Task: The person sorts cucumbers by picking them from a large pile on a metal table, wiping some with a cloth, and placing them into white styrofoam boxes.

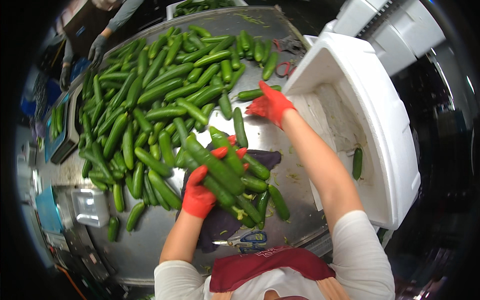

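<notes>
My left hand, in a red glove, grips several green cucumbers above a dark cloth on the metal table. My right hand, also red-gloved, has its fingers apart and holds nothing; it is beside a single cucumber near the foam box. A large heap of cucumbers covers the table's left and far parts. More cucumbers lie under and beside my left hand. Scissors with blue handles rest near my apron.
A white foam box stands tilted at right, one cucumber inside. Red-handled scissors lie by its far corner. A scale, a clear plastic tub and a co-worker's gloved hand are at left.
</notes>
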The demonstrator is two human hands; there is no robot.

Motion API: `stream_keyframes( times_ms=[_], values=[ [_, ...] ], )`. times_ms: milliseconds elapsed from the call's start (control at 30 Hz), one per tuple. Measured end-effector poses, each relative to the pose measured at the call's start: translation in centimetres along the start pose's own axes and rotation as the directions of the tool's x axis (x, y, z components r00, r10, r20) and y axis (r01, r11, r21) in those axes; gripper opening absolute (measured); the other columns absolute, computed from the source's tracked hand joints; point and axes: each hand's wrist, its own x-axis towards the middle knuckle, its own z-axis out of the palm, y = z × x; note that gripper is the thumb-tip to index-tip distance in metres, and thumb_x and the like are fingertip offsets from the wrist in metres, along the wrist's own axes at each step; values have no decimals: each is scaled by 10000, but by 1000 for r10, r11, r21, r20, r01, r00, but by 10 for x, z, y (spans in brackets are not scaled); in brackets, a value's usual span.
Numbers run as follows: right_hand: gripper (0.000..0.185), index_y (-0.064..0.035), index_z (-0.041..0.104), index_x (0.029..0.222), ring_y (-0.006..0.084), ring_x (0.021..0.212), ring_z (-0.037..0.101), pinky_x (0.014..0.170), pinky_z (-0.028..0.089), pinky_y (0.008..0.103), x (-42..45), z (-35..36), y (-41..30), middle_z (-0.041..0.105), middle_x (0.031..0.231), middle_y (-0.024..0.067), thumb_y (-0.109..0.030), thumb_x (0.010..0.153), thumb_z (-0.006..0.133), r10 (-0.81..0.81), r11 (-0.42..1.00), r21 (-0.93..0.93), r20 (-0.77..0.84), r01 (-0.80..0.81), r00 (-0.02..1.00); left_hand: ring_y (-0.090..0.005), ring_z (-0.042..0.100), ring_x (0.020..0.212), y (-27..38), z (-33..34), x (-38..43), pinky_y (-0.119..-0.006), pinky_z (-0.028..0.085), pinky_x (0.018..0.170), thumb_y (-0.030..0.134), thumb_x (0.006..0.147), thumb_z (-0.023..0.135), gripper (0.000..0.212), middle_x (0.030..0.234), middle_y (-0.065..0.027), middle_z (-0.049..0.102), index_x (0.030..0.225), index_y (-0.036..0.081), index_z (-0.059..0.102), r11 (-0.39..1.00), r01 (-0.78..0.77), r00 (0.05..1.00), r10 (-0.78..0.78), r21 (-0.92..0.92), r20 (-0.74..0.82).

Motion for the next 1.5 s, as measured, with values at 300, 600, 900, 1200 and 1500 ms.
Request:
stream_keyframes(
  times_ms=[300, 600, 900, 1200, 1500],
  values=[
    [363, -21, 675, 924, 374, 948, 612, 805, 497, 427, 65, 14, 4, 632, 1026, 206, -325, 808, 514, -374, 660, -752, -321, 6, 870, -351, 205, 1370, 1, 11, -19, -546, 224, 1086, 314, 857, 567, 512, 1522, -109, 128, 1330, 143, 471, 995, -94, 995, 93, 46, 29],
    [388, 20, 597, 855, 200, 657, 595, 610, 484, 295, -7, -2, 22, 624, 767, 109, -366, 866, 558, -321, 935, -165, -27, 312, 947, -355, 225, 1362, -10, 23, -39, -542, 216, 1096, 312, 820, 623, 539, 1513, -93, 161, 1295, 92, 496, 998, 13, 1000, -13, 69, -9],
    [387, -12, 519, 1196, 149, 883, 599, 808, 469, 299, -181, -23, 56, 647, 953, 84, -223, 879, 591, -553, 653, -431, 290, 622, 781, -343, 272, 1342, -21, 42, -43, -490, 246, 1091, 299, 786, 629, 554, 1494, -110, 198, 1265, 46, 512, 955, 91, 996, -91, 281, -14],
    [606, -51, 406, 1333, 337, 1065, 531, 903, 421, 380, -266, -54, 103, 565, 1169, 151, -132, 784, 648, -668, 139, -684, 469, 717, 577, -234, 368, 1287, -76, 72, -31, -362, 281, 1062, 83, 787, 635, 514, 1413, -99, 351, 1282, 45, 501, 614, -40, 984, -113, 788, 138],
    [585, -30, 343, 1363, 368, 1037, 530, 870, 424, 397, -314, -78, 123, 564, 1128, 200, -106, 832, 576, -595, 353, -684, 363, 638, 717, -373, 282, 1341, -113, 68, -49, -420, 292, 1062, 36, 686, 689, 538, 1461, -216, 250, 1206, 98, 563, 378, -301, 913, -151, 876, 379]
  ],
)
